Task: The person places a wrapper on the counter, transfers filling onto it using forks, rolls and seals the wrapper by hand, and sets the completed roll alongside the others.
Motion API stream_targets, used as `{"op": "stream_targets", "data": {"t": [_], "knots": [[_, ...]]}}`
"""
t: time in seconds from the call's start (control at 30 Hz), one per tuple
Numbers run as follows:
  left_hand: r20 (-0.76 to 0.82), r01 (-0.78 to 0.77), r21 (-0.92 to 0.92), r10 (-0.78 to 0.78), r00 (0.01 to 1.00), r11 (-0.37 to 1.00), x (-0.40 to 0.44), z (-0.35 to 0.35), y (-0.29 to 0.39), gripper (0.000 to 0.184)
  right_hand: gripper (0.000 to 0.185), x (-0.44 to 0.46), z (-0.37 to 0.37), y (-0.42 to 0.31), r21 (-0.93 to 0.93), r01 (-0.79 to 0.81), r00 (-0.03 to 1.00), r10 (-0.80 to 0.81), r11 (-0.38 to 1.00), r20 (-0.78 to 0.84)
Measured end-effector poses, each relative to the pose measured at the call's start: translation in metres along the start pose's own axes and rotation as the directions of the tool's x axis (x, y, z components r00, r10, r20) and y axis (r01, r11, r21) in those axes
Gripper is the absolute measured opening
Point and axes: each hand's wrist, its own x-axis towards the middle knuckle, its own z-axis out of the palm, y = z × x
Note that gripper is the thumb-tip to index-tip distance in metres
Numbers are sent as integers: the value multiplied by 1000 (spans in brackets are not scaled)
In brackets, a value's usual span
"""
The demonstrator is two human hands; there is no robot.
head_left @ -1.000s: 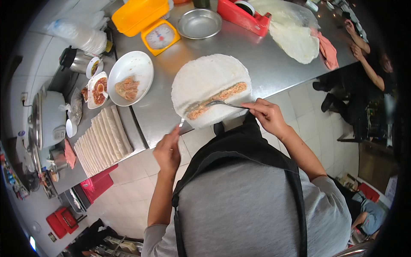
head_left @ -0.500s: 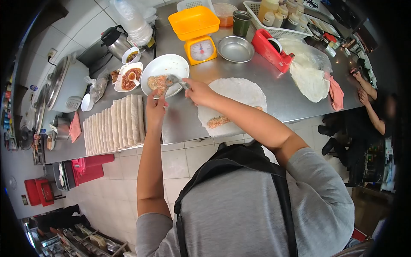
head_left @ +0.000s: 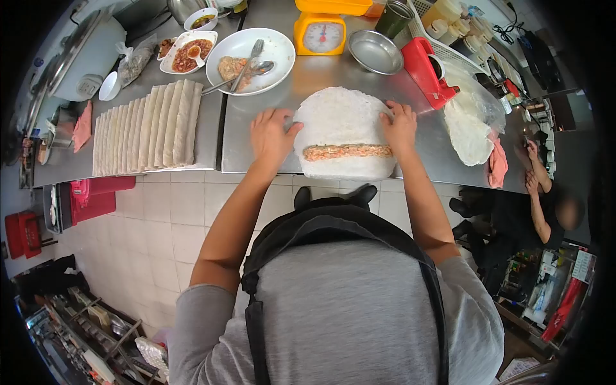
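A round white wrapper (head_left: pixel 340 115) lies flat at the table's front edge, with a long strip of minced filling (head_left: pixel 347 152) across its lower part. My left hand (head_left: pixel 271 136) is beside the wrapper's left edge, fingers curved and thumb apart. At the right edge, my right hand (head_left: pixel 401 130) touches the wrapper with its fingers spread. A white bowl (head_left: pixel 279 48) behind my left hand holds a lump of minced filling (head_left: pixel 231 68). A fork (head_left: pixel 247 66) and a spoon (head_left: pixel 260 68) rest in that bowl, the spoon's handle over the rim.
Several rolled wrappers (head_left: pixel 147 128) stand in a row on the left. Farther back are a sauce dish (head_left: pixel 168 66), a yellow scale (head_left: pixel 321 37) and a metal bowl (head_left: pixel 375 52). A red tape dispenser (head_left: pixel 428 74) and stacked wrappers (head_left: pixel 468 131) lie right. Another person (head_left: pixel 523 215) is far right.
Both hands have left the white bowl and come down to the wrapper's two sides. The fork and spoon are let go in the bowl. The view has shifted too.
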Motion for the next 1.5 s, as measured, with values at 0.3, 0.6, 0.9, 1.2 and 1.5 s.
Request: {"op": "stream_targets", "data": {"t": [0.3, 0.6, 0.9, 1.2, 1.5], "knots": [[276, 328, -404, -227, 934, 854, 35, 19, -15, 12, 26, 9, 10, 23, 679, -361, 931, 200, 639, 306], [122, -296, -161, 316, 941, 942, 20, -39, -6, 20, 40, -44, -59, -23, 367, 368, 918, -397, 854, 2], [324, -419, -290, 500, 803, 861, -27, -51, 14, 38, 28, -96, -57, -43, 498, 424, 809, -563, 756, 166], [113, -356, -176, 378, 919, 918, -26, -28, 11, 20, 23, -84, -47, -47, 447, 479, 832, -554, 755, 44], [154, -151, -453, 243, 958, 879, -17, -13, 2, 23, 32, -79, -47, -23, 345, 389, 921, -375, 854, -109]]}}
